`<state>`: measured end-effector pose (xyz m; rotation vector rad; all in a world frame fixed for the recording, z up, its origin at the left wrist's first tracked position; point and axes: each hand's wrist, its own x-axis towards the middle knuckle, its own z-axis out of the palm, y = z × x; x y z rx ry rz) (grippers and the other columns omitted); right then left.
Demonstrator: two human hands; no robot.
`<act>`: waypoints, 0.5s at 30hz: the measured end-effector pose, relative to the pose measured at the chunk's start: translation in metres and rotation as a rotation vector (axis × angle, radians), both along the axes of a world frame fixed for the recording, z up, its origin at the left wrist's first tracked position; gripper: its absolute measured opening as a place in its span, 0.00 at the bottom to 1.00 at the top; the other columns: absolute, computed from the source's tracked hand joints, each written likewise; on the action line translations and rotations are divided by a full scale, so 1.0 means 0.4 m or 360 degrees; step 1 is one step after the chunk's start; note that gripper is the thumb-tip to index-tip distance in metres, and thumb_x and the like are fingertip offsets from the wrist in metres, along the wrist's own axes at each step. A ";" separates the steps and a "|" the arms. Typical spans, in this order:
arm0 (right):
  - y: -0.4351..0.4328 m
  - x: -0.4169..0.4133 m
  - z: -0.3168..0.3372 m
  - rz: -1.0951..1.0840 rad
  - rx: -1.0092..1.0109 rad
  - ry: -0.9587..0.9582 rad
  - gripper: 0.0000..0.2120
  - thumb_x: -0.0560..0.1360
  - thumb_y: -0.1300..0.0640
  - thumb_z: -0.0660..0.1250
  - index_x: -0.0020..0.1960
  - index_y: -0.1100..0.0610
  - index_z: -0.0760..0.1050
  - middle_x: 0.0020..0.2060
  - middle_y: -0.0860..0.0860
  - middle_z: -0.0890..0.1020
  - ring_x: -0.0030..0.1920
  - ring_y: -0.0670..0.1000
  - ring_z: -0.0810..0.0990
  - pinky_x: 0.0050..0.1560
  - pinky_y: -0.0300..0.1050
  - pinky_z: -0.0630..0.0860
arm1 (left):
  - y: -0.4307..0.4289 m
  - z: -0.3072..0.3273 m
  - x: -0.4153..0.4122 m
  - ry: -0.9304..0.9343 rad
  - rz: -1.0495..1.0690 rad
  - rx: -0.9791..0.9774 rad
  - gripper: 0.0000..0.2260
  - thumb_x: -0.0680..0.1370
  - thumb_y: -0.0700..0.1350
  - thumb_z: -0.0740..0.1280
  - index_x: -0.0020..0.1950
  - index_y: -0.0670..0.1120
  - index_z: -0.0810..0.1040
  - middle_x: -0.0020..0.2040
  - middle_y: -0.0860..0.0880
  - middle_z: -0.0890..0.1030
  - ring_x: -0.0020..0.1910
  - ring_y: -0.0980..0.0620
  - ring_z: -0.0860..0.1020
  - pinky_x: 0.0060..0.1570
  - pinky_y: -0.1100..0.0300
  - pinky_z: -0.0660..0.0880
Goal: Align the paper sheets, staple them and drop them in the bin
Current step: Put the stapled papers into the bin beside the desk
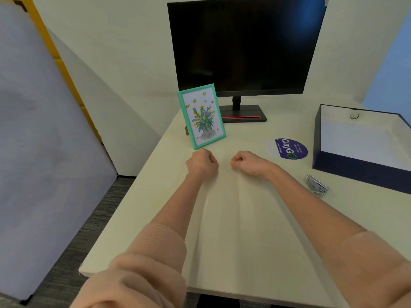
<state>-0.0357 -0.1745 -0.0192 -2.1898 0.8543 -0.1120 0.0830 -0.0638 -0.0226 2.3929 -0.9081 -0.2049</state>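
Observation:
My left hand [201,162] and my right hand [249,162] rest on the pale desk [233,218] side by side, a little apart, each curled into a fist with nothing in it. A small clear and silver stapler [317,185] lies on the desk to the right of my right forearm, untouched. Beyond it stands a shallow dark blue bin [355,167] with a white inside. A white flat surface fills its bottom; I cannot tell whether that is paper. No loose sheets show on the desk.
A green-framed flower picture [202,116] stands just behind my left hand. A dark monitor [242,45] stands at the back on its base. A purple round sticker [291,148] lies flat between my right hand and the bin. The desk's left edge drops to grey carpet.

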 end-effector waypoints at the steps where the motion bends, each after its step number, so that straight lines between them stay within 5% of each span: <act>1: 0.002 -0.001 0.002 0.0005 -0.0002 0.0002 0.05 0.74 0.48 0.62 0.40 0.45 0.72 0.47 0.42 0.77 0.61 0.53 0.75 0.69 0.57 0.64 | -0.003 0.003 0.000 -0.0026 -0.0012 0.0033 0.03 0.72 0.44 0.69 0.39 0.51 0.77 0.50 0.48 0.83 0.53 0.46 0.78 0.56 0.52 0.74; 6: 0.010 -0.011 0.013 0.0022 -0.0013 0.0014 0.06 0.74 0.50 0.62 0.39 0.46 0.73 0.45 0.43 0.78 0.60 0.54 0.76 0.69 0.58 0.64 | -0.015 0.010 -0.013 -0.0261 -0.0106 0.0279 0.08 0.76 0.43 0.62 0.53 0.44 0.78 0.56 0.44 0.79 0.56 0.42 0.76 0.56 0.52 0.69; 11: 0.019 -0.013 0.015 0.0013 -0.0031 0.0020 0.07 0.76 0.50 0.61 0.38 0.46 0.72 0.48 0.45 0.78 0.61 0.54 0.75 0.69 0.58 0.64 | -0.004 -0.008 -0.021 -0.0617 -0.0250 0.0342 0.11 0.79 0.41 0.56 0.57 0.40 0.74 0.57 0.40 0.75 0.56 0.39 0.75 0.54 0.50 0.67; 15: 0.024 -0.012 0.017 -0.0020 0.0003 -0.0036 0.06 0.77 0.51 0.61 0.42 0.48 0.73 0.50 0.47 0.77 0.59 0.53 0.76 0.68 0.53 0.66 | 0.008 -0.025 -0.018 -0.0624 -0.0292 0.0292 0.12 0.80 0.43 0.56 0.58 0.39 0.72 0.57 0.40 0.74 0.56 0.38 0.74 0.54 0.49 0.67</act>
